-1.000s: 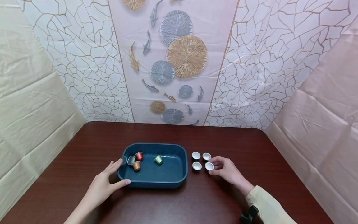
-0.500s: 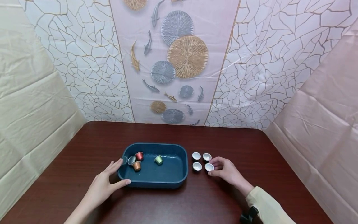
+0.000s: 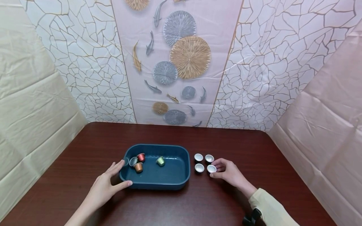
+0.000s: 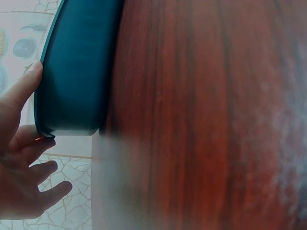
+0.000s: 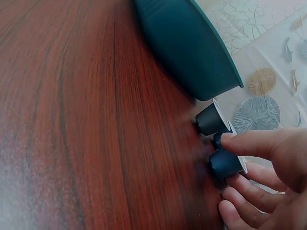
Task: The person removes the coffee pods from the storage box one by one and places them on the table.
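The lower-right white-topped capsule [image 3: 211,169] stands upright, right of the frame's centre, just left of your right hand [image 3: 230,172], whose thumb and fingers curl round it; your farther left hand [image 3: 103,185], fingers spread, touches the blue tray [image 3: 172,174]

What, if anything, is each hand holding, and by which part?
The right hand pinches the nearest dark capsule by its sides. The left hand just touches the rim of the blue tray at its left end.

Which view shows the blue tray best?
The head view: looking down, it shows the blue tray almost whole, rim and inside. Both wrist views show mostly its outer side, cut off by the frame's top.
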A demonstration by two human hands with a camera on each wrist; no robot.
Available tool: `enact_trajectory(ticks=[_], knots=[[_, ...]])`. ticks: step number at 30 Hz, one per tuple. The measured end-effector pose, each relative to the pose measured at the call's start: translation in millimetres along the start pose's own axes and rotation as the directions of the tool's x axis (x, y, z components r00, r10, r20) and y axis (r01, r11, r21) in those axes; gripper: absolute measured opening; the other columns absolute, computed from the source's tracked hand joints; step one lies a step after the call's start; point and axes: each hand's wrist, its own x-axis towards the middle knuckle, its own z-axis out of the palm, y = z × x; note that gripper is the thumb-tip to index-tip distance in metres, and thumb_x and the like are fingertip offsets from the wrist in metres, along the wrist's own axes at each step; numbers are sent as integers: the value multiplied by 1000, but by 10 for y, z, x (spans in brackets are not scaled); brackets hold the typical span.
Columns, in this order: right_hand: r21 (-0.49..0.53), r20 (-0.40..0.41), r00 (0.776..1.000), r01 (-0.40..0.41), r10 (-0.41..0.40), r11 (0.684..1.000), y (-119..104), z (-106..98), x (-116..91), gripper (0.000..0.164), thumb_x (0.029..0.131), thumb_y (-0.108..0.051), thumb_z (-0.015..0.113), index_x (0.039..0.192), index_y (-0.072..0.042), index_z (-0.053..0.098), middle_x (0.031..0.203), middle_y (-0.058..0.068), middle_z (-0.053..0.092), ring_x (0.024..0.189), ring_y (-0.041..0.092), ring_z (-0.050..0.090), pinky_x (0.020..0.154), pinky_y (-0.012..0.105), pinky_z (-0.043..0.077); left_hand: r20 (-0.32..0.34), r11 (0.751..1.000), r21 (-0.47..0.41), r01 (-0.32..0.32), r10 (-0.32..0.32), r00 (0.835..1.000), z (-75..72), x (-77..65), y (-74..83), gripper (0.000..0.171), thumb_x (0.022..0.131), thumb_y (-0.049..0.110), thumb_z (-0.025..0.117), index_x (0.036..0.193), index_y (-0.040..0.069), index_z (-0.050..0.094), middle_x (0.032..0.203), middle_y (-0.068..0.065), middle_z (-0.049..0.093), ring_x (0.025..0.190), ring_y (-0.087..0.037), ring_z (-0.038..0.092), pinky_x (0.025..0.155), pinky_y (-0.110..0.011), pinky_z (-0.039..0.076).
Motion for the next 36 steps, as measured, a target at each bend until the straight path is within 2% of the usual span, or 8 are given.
enact_trajectory(ticks=[10, 18, 25, 36], knots=[[12, 0, 1000, 19, -19, 1000, -20, -30, -49, 55, 73, -11, 86, 119, 4, 59, 104, 19, 70, 91, 26, 69, 75, 22, 53, 9, 1000, -3, 8, -8, 1000, -2, -3, 7, 91, 79, 54, 76, 151, 13, 41, 156, -15, 42, 148, -44, 30, 105, -71, 36], [8, -1, 1000, 18, -18, 1000, -9, -40, -68, 57, 73, -12, 86, 120, 3, 58, 104, 18, 70, 92, 26, 69, 73, 21, 53, 20, 1000, 2, 19, -19, 1000, 1, -6, -1, 93, 79, 58, 75, 152, 13, 40, 156, -15, 42, 148, -45, 29, 104, -71, 36], [14, -14, 1000, 18, -18, 1000, -31, -80, -81, 56, 73, -11, 86, 119, 5, 59, 103, 19, 70, 91, 26, 69, 73, 21, 53, 19, 1000, 1, 17, -17, 1000, 0, -5, 9, 91, 80, 54, 76, 152, 13, 40, 156, -15, 42, 148, -45, 29, 104, -71, 36], [-84, -28, 999, 18, -20, 996, -237, -302, -39, 49, 80, -17, 82, 120, 2, 61, 112, 21, 69, 99, 29, 68, 81, 29, 54, 15, 1000, 2, 11, -11, 1000, 0, 3, 10, 90, 80, 52, 77, 152, 13, 41, 156, -16, 42, 147, -45, 30, 104, -71, 37]])
